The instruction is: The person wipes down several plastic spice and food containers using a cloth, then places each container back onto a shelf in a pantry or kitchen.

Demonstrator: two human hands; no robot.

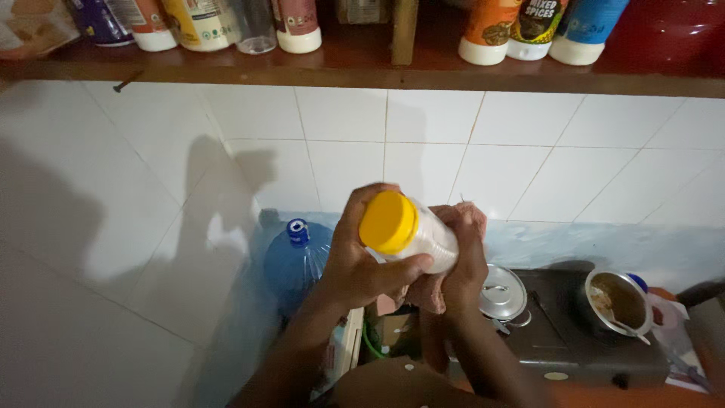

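Your left hand (362, 264) grips the white jar (423, 240) just under its yellow lid (387, 221), held up before the tiled wall (529, 151). Your right hand (468, 257) presses a pink cloth (453, 227) against the jar's far side. Blue water bottle (296, 261) sits below left.

A wooden shelf (355, 74) runs along the top of the tiled wall. On it stand several spice jars (529, 30) with white caps, right of a wooden post (404, 30); left of the post are more bottles (200, 23).
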